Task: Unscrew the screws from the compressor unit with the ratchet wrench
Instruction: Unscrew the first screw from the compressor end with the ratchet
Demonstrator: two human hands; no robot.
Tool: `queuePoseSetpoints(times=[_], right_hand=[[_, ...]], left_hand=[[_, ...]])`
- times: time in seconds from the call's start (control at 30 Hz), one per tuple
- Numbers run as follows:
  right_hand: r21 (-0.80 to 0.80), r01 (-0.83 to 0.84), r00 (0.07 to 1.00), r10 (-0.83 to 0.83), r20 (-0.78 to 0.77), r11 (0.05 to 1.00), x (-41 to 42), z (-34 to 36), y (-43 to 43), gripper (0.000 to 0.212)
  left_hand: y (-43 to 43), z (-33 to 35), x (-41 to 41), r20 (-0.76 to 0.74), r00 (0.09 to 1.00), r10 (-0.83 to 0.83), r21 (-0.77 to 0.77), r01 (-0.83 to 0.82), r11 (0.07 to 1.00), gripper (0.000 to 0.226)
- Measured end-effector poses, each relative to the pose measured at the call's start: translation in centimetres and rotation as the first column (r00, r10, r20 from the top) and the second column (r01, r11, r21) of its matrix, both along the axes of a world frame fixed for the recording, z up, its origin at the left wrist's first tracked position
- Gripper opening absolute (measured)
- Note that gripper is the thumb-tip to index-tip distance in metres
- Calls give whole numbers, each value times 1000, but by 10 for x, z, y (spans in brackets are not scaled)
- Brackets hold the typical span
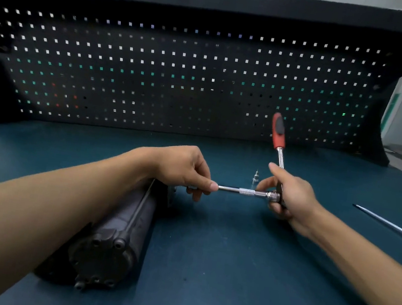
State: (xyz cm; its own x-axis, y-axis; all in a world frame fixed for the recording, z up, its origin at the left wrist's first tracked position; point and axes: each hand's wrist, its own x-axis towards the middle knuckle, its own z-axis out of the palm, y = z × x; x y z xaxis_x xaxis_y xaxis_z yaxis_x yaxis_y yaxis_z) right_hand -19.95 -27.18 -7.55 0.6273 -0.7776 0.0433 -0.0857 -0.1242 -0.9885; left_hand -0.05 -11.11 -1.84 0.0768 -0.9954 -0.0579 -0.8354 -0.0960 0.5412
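I see a black cylindrical compressor unit on a teal benchtop before a black pegboard, left hand pinching a chrome extension bar, right hand gripping a red-handled ratchet wrench.

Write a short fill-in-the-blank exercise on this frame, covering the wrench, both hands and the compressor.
1. The ratchet wrench has a handle that is black and ____.
2. The left hand pinches the extension bar, while the right hand holds the wrench at its ____.
3. The compressor unit lies on the table under the person's ____ forearm.

Missing words: red; head; left.
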Motion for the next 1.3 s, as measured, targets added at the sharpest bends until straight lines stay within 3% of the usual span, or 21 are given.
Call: queuePoseSetpoints(times=[0.1, 0.3, 0.47, 0.57, 0.7, 0.83, 1.0, 1.17, 1.3], right_hand=[[58, -3, 996, -2, 86, 998, 9, -14, 1, 52], [-20, -19, 980, 23, 200, 1000, 11, -11, -4, 53], [-14, -23, 975, 25, 220, 1000, 10, -8, -8, 52], [-201, 28, 966, 26, 258, 979, 7, -9, -6, 53], [-584, 66, 945, 138, 298, 809, -2, -13, -3, 58], [-657, 24, 940, 207, 272, 753, -6, -15, -6, 52], [-584, -26, 964, 176, 201, 812, -8, -15, -5, 47], [-299, -98, 995, 100, -10, 949, -5, 1, -8, 57], [-14, -76, 991, 74, -115, 997, 0, 5, -2, 54]], left_hand=[[-6, 6, 4, 75, 997, -22, 108, 14, 994, 32], [-17, 18, 12, -53, 993, -104, 258, 114, 959, 36], [-22, 20, 12, -15, 991, -132, 329, 130, 936, 42], [-19, 15, 16, -27, 989, -145, 297, 146, 943, 34], [-17, 13, 16, -46, 988, -146, 246, 153, 957, 26], [-16, 16, 16, -36, 989, -146, 262, 150, 953, 27], [-16, 14, 12, -3, 989, -146, 293, 140, 946, 30], [-16, 15, 10, 28, 993, -116, 261, 105, 960, 27], [-13, 11, 12, 5, 994, -111, 242, 106, 965, 26]])
